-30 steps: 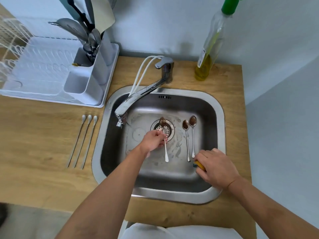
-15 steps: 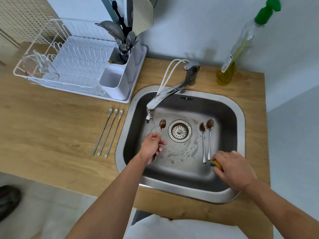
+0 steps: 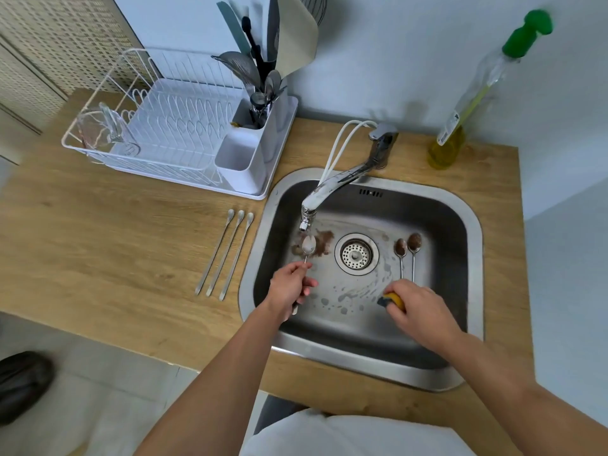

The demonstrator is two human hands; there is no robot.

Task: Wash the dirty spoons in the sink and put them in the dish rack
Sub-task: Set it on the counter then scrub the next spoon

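Steel, thin and probably slick when wet: the spoon (image 3: 308, 250) was gripped mid-handle by the left hand (image 3: 289, 291), bowl under the faucet (image 3: 332, 185) at 10 o'clock in the sink (image 3: 473, 225); right hand (image 3: 418, 307) clutched a sponge (image 3: 391, 300) at 4 o'clock; two dirty spoons (image 3: 408, 250) lay at 2 o'clock.

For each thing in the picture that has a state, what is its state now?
Left hand: grips one spoon under the faucet.
Right hand: holds a sponge.
Two spoons in sink: dirty.
Three spoons on counter: look clean.
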